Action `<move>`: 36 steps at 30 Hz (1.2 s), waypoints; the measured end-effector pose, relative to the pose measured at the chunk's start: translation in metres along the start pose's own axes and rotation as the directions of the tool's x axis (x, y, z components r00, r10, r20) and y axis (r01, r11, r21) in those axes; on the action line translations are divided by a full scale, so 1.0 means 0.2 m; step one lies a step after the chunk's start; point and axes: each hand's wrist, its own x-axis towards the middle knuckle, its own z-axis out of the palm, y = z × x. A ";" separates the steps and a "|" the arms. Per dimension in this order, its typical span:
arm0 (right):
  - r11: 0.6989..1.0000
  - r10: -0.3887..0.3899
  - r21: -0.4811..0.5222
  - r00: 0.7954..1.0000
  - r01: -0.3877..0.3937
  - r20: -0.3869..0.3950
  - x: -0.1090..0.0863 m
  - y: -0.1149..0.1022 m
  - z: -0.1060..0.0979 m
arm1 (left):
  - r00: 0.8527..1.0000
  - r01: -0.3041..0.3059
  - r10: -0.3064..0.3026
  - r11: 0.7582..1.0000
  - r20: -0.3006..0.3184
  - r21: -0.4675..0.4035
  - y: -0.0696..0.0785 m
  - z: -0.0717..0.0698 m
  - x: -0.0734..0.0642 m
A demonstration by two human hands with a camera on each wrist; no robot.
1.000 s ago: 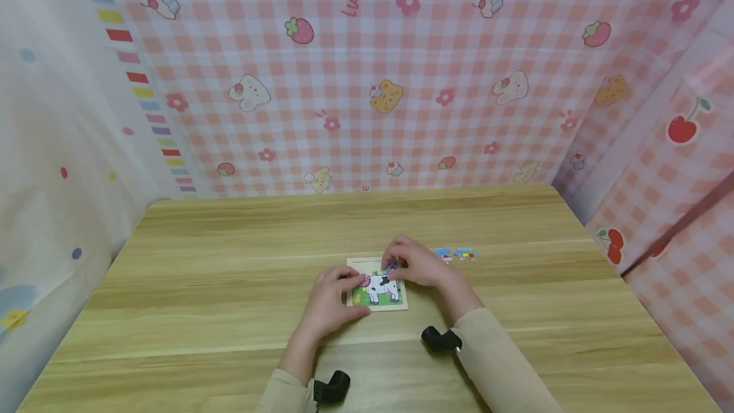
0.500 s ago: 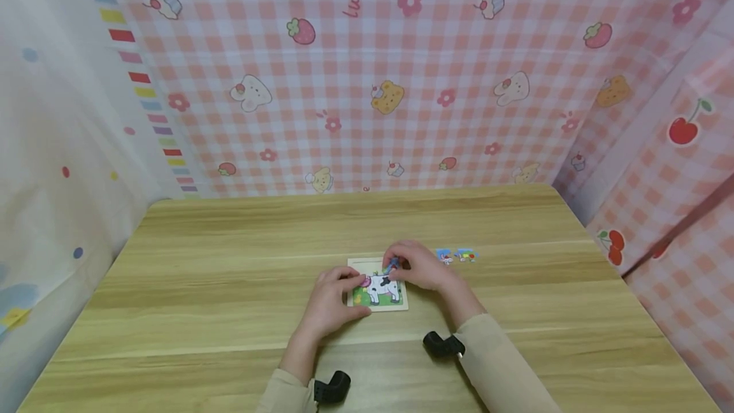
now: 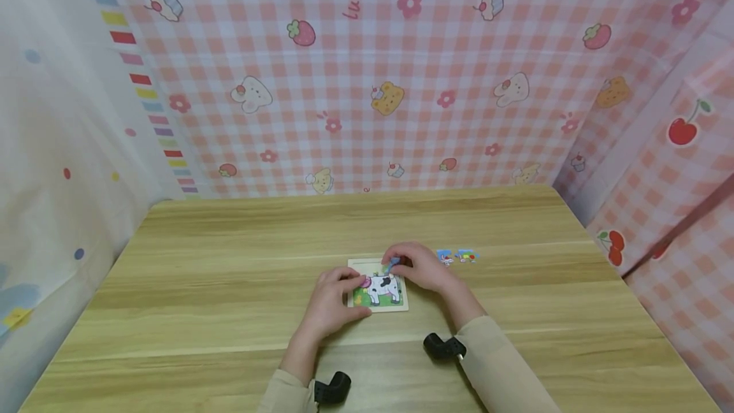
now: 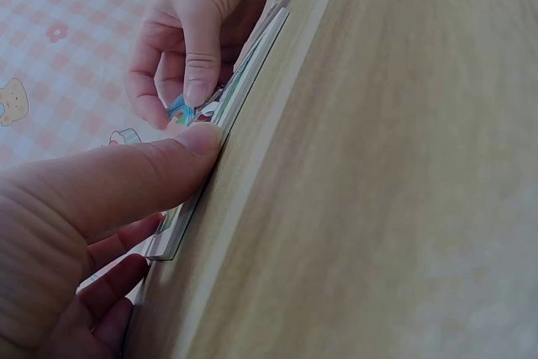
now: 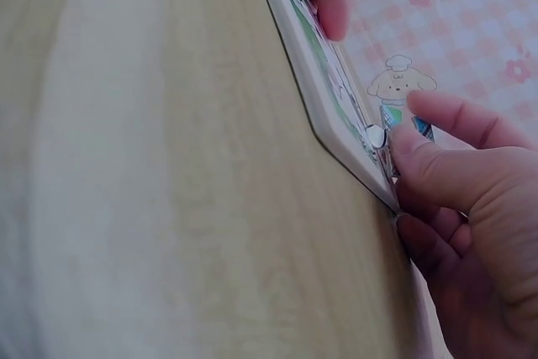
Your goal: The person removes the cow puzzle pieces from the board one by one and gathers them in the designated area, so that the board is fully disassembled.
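Pale-framed puzzle (image 3: pixel 387 299) shows black-spotted white cow (image 3: pixel 378 285) on green. Left hand (image 3: pixel 329 301) grips left side; right hand (image 3: pixel 421 266) pinches blue piece (image 3: pixel 393 264), far right.

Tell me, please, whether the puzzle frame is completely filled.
Not filled: the puzzle frame looks bare in its upper part, and two puzzle pieces lie outside it.

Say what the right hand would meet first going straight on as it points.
Probably the cow puzzle, close to the piece pinched by the right hand; whether they touch is unclear.
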 end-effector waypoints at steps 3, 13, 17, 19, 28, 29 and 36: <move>0.998 0.050 0.024 0.999 -0.050 -0.014 -0.01 -0.01 0.00 | 1.000 -0.009 0.009 1.000 0.001 0.012 0.00 0.00 0.00; 0.988 0.105 0.126 0.990 -0.093 -0.090 -0.05 0.01 -0.02 | 1.000 0.018 -0.018 1.000 0.005 -0.008 0.01 0.00 0.00; 0.983 0.126 0.145 0.987 -0.111 -0.097 -0.09 0.01 -0.06 | 1.000 0.017 -0.017 1.000 0.004 -0.009 0.01 0.00 0.00; 0.981 0.137 0.153 0.985 -0.120 -0.104 -0.11 0.01 -0.08 | 1.000 0.015 -0.015 1.000 0.002 -0.007 0.01 0.00 0.00; 0.971 0.157 0.205 0.977 -0.126 -0.144 -0.21 0.04 -0.15 | 1.000 0.022 -0.022 1.000 0.003 -0.005 0.00 0.01 0.00; 0.970 0.155 0.211 0.977 -0.122 -0.149 -0.22 0.05 -0.16 | 1.000 0.023 -0.023 1.000 0.005 -0.005 0.00 0.01 0.00; 0.966 0.188 0.211 0.966 -0.149 -0.179 -0.31 0.08 -0.23 | 1.000 0.025 -0.025 1.000 0.006 -0.010 0.00 0.00 0.00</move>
